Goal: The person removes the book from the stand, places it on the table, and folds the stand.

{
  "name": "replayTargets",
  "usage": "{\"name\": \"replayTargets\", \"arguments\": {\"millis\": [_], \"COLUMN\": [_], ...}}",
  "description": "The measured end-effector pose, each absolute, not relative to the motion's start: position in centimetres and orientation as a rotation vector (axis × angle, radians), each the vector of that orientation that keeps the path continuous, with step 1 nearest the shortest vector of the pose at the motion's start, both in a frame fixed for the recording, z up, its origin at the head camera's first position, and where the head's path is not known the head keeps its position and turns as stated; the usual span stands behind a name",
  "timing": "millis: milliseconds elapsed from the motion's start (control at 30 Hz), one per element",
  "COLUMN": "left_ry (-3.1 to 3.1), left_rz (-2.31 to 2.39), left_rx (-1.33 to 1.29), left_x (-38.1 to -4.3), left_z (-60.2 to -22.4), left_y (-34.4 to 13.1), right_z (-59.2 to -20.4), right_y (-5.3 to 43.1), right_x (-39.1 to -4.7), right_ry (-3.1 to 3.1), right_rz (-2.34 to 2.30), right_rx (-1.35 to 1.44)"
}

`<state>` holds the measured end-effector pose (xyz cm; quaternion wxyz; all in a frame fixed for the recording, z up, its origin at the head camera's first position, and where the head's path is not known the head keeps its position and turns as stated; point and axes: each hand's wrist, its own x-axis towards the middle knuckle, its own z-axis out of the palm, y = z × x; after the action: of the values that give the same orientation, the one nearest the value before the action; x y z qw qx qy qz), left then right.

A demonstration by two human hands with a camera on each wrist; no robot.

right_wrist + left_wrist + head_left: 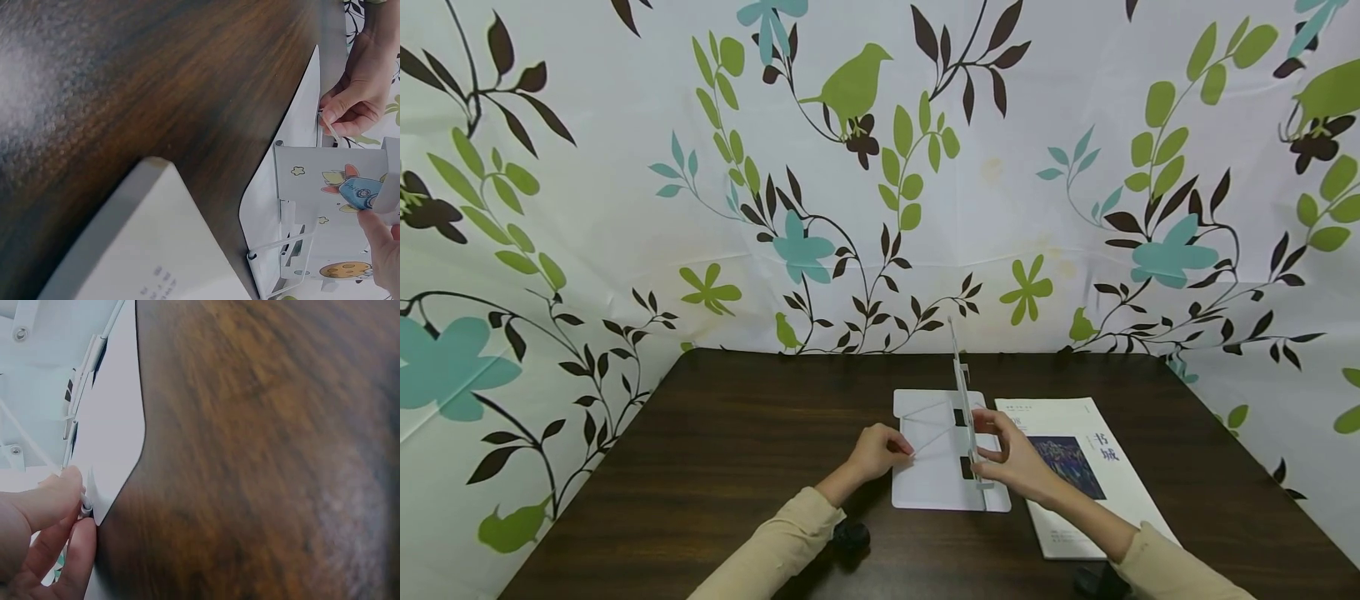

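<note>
A white book stand lies on the table, its flat base plate (917, 492) down and its thin panel (964, 408) standing nearly upright, edge-on to the head view. In the right wrist view the panel's face (312, 172) carries a cartoon rocket and a planet. My left hand (877, 452) pinches the end of a thin white wire prop (934, 439) by the base's left edge; the left wrist view shows this wire (25, 434) running up from thumb and finger. My right hand (1011, 457) holds the panel from the right, a fingertip against the printed face.
A white-covered book (1127, 492) with a dark picture lies right of the stand, partly under my right forearm. The dark wooden table (737, 442) meets a patterned cloth (880, 208) at the back. Small black objects (852, 535) sit near both wrists.
</note>
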<state>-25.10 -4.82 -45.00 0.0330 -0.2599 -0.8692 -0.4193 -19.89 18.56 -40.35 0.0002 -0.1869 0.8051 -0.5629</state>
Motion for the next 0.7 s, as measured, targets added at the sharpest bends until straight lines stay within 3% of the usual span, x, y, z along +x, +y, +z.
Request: {"name": "replayTargets", "arguments": {"millis": [700], "left_ry": [-2.79], "left_rz": [-1.118], "left_rx": [-0.665], "left_x": [-24.6], "left_z": [-44.2], "left_y": [-3.8], "right_z": [-40.3], "right_y": [18.1], "right_x": [-19.9], "right_ry": [2.512], "right_rz": [-1.798], "right_rx": [-0.622]}}
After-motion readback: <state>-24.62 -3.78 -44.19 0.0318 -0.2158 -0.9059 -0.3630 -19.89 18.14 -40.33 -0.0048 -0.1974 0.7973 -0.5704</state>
